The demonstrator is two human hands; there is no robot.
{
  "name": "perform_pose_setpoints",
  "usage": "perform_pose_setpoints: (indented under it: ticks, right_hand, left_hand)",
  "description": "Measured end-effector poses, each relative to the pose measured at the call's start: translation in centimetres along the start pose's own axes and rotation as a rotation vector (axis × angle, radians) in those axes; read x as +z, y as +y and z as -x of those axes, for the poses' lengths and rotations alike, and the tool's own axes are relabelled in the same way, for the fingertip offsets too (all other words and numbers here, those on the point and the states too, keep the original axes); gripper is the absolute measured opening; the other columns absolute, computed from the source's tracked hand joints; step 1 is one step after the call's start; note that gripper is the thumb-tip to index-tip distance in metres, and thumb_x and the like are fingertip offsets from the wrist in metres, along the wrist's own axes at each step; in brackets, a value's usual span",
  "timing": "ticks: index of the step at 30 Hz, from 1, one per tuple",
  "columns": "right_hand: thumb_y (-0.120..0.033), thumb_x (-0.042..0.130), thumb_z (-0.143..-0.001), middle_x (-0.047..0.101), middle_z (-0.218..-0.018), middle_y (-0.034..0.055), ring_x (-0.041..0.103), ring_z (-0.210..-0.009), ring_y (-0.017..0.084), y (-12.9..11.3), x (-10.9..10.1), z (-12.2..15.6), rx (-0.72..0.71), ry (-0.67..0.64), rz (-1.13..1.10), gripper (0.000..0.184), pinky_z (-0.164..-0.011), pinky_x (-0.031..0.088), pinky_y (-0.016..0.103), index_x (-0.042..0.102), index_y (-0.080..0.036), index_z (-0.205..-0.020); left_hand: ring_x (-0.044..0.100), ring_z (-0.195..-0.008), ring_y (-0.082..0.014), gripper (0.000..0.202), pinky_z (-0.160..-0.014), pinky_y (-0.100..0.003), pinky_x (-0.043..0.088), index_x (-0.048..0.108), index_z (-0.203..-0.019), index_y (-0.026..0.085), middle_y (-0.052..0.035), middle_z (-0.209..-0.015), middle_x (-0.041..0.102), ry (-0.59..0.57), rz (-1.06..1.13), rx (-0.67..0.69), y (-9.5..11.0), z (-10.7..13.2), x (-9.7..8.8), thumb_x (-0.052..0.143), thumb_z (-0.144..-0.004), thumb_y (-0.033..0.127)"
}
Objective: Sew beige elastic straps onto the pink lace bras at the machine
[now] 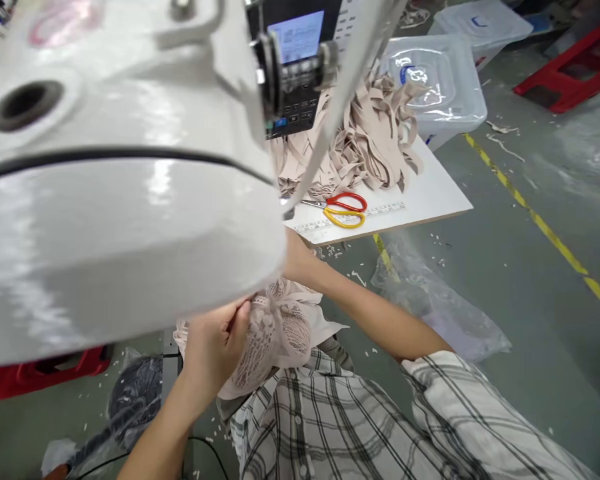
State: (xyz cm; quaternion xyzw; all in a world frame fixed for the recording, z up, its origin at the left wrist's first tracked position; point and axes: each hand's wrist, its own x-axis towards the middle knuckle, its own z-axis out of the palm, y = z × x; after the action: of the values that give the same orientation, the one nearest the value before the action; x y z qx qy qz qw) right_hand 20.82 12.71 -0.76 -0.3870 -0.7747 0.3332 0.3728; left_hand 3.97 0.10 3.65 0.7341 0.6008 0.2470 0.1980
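A large white sewing machine head [130, 240] fills the upper left and hides much of the work. Below its lower edge, my left hand [217, 340] pinches the edge of a pale pink lace garment, which looks like a bra [280, 333]. The bra hangs over my lap in soft folds. My right hand [296, 257] reaches in at the machine's right end, just above the bra. Its fingers are behind the machine head, so their hold cannot be seen. The needle area is hidden too.
Red-and-yellow-handled scissors [347, 210] lie by a ruler [385, 209] on the white tabletop [440, 193]. Behind them is a heap of beige fabric strips [365, 140]. A control panel [300, 40], clear plastic boxes [430, 80], a red stool [570, 67] and a plastic bag [445, 307] surround me.
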Motion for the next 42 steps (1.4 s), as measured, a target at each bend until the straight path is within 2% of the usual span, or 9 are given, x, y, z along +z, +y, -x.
perform_pose_setpoints:
  ticks: [3,6,9,13,18,29,35,39,42]
  right_hand:
    - [-0.02,0.058,-0.081,0.061,-0.098,0.0066,0.058,-0.086,0.019,-0.2,0.1,-0.2,0.033,0.012,-0.031,0.007,-0.071,0.044,0.03,0.061,-0.017,-0.087]
    - [-0.016,0.058,-0.08,0.062,-0.101,0.0063,0.057,-0.086,0.018,-0.4,0.2,-0.2,0.028,0.042,-0.083,0.008,-0.074,0.044,0.029,0.062,-0.016,-0.087]
    - [-0.019,0.06,-0.081,0.062,-0.107,0.0066,0.058,-0.089,0.019,-0.6,0.4,-0.2,0.045,0.053,-0.07,0.009,-0.075,0.044,0.03,0.064,-0.017,-0.089]
    - [-0.019,0.062,-0.081,0.062,-0.11,0.0074,0.058,-0.096,0.022,-0.5,0.6,-0.1,0.04,0.061,-0.052,0.012,-0.078,0.045,0.032,0.066,-0.018,-0.092]
    - [-0.013,0.057,-0.079,0.06,-0.11,0.0068,0.058,-0.095,0.02,-0.2,0.6,0.0,0.015,0.075,-0.068,0.015,-0.078,0.046,0.031,0.064,-0.019,-0.091]
    - [-0.013,0.053,-0.078,0.058,-0.103,0.0063,0.056,-0.093,0.021,0.4,0.7,0.1,-0.027,0.112,-0.044,0.014,-0.078,0.046,0.03,0.062,-0.018,-0.088]
    - [-0.014,0.053,-0.078,0.058,-0.098,0.005,0.055,-0.087,0.019,0.4,0.1,0.2,-0.053,0.115,-0.111,0.011,-0.077,0.044,0.03,0.06,-0.018,-0.085]
    - [-0.013,0.053,-0.078,0.057,-0.098,0.0043,0.054,-0.084,0.017,0.6,0.2,0.3,-0.042,0.116,-0.097,0.012,-0.075,0.043,0.029,0.06,-0.019,-0.087]
    - [-0.014,0.054,-0.079,0.059,-0.102,0.0055,0.056,-0.09,0.019,0.4,0.3,0.6,-0.068,0.112,-0.063,0.01,-0.076,0.044,0.029,0.059,-0.019,-0.085]
  left_hand:
    - [0.075,-0.083,-0.0202,0.027,-0.069,-0.025,0.058,0.075,-0.108,0.023,-0.0039,-0.1,0.078,0.026,-0.103,0.039,-0.6,0.4,0.0,0.051,-0.096,0.026]
    - [0.075,-0.078,-0.0182,0.027,-0.069,-0.024,0.056,0.074,-0.109,0.024,-0.0037,-0.097,0.079,0.051,-0.157,0.07,-1.0,0.7,0.1,0.052,-0.095,0.026]
    - [0.074,-0.074,-0.0175,0.027,-0.064,-0.023,0.053,0.074,-0.11,0.023,-0.0037,-0.094,0.079,0.087,-0.208,0.101,-1.2,0.9,0.2,0.051,-0.096,0.026]
    - [0.072,-0.069,-0.0155,0.027,-0.061,-0.022,0.049,0.074,-0.109,0.022,-0.0037,-0.09,0.079,0.091,-0.217,0.138,-1.3,1.0,0.4,0.051,-0.095,0.025]
    - [0.067,-0.06,-0.0133,0.027,-0.057,-0.022,0.045,0.074,-0.109,0.021,-0.002,-0.077,0.077,0.071,-0.22,0.174,-1.0,0.8,0.6,0.051,-0.095,0.023]
    - [0.067,-0.058,-0.0144,0.028,-0.056,-0.023,0.041,0.075,-0.107,0.02,-0.003,-0.074,0.076,0.07,-0.277,0.252,-0.4,0.1,1.1,0.05,-0.095,0.024]
    - [0.065,-0.055,-0.0139,0.028,-0.053,-0.024,0.038,0.074,-0.108,0.02,-0.0023,-0.071,0.075,0.06,-0.294,0.262,0.2,-0.1,1.0,0.05,-0.094,0.022]
    - [0.067,-0.066,-0.0151,0.026,-0.06,-0.023,0.044,0.07,-0.115,0.023,-0.0036,-0.086,0.077,0.095,-0.288,0.145,-0.6,0.7,0.9,0.053,-0.095,0.026]
    - [0.068,-0.087,-0.0205,0.03,-0.078,-0.028,0.049,0.062,-0.123,0.019,-0.009,-0.102,0.073,0.26,-0.279,0.048,-1.3,1.6,1.3,0.055,-0.095,0.031]
